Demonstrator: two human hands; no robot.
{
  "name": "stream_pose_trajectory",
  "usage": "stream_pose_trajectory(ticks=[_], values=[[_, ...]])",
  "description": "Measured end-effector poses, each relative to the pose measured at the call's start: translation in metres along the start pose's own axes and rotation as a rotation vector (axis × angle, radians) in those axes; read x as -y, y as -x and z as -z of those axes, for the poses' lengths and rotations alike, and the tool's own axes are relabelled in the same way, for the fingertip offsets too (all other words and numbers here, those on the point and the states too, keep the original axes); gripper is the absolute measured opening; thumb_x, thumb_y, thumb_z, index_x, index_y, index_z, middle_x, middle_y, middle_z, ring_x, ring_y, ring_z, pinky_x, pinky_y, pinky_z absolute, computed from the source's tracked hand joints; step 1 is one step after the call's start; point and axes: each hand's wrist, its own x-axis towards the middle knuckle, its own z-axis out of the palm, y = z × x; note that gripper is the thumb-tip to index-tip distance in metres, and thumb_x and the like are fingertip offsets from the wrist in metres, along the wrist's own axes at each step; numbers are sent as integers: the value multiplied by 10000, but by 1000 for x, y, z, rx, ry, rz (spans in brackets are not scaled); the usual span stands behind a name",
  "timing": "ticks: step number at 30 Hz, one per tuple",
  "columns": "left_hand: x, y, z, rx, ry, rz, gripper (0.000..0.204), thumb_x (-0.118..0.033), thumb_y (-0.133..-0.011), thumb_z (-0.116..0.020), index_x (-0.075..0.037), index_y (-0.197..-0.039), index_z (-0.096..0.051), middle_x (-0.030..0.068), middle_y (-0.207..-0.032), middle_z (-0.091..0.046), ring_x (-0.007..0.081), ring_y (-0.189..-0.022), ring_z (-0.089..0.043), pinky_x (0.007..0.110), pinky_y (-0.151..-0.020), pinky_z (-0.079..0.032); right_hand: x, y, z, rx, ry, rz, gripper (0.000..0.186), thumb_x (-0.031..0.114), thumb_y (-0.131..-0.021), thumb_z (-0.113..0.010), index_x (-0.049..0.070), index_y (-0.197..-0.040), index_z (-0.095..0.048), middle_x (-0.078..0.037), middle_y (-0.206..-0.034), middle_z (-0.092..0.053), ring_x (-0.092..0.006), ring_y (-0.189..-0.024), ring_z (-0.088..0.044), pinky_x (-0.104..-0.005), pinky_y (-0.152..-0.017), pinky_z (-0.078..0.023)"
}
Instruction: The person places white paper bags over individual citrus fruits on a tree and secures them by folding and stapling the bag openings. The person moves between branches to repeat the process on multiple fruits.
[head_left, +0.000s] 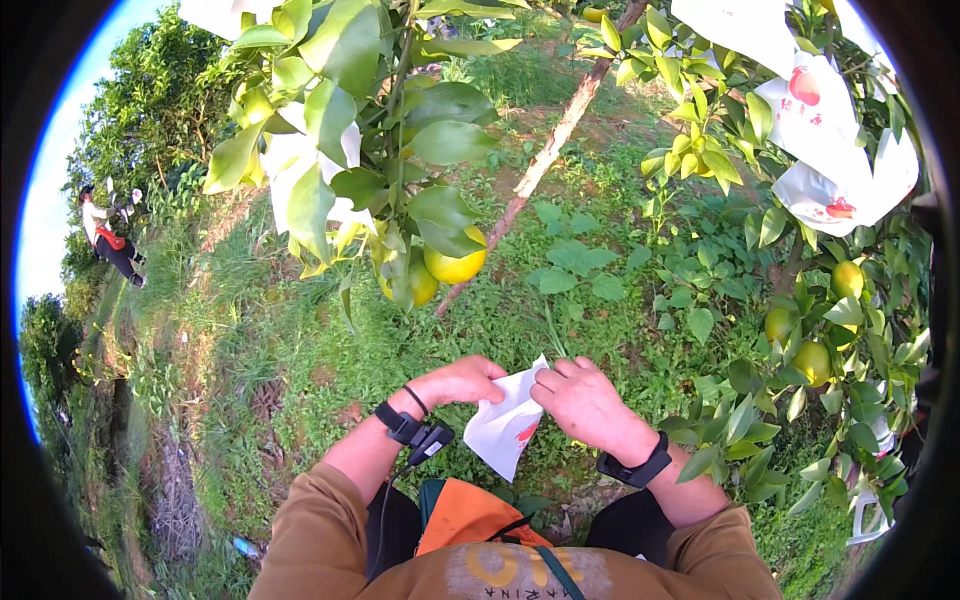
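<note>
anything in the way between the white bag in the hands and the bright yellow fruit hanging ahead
Nothing visible stands between the white bag and the bright yellow fruit; a green leaf overlaps the fruit's top.

Head camera: I looked through a head-worn fisheye.
Left hand (466, 380), right hand (588, 405): I faced down on them, close.
Far person (101, 235): appeared at my left rim.

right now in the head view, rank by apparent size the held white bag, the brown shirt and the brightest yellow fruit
1. Brown shirt
2. White bag
3. Yellow fruit, partly behind leaves
</note>
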Motion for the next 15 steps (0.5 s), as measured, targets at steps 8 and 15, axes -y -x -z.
stream_pose_trajectory(ticks=[8,15], values=[[-68,39,2,-1089,160,-672,111,-15,-825,-659,-27,-925,-612,13,-911,-557,82,-797,-555,225,-738,-474,-31,33,-16,-110,-101,-113,134,110,-750,-599,124,-883,-610,-52,-889,-578,-265,-887,-543,-393,-771,-425],[-97,54,34,-1039,395,-474,298,-42,-872,-594,19,-1156,-528,65,-1137,-577,136,-1038,-542,286,-962,-391,-42,42,-23,-142,-237,-66,178,77,-770,-555,95,-933,-623,-58,-842,-581,-253,-868,-547,-386,-753,-418]])
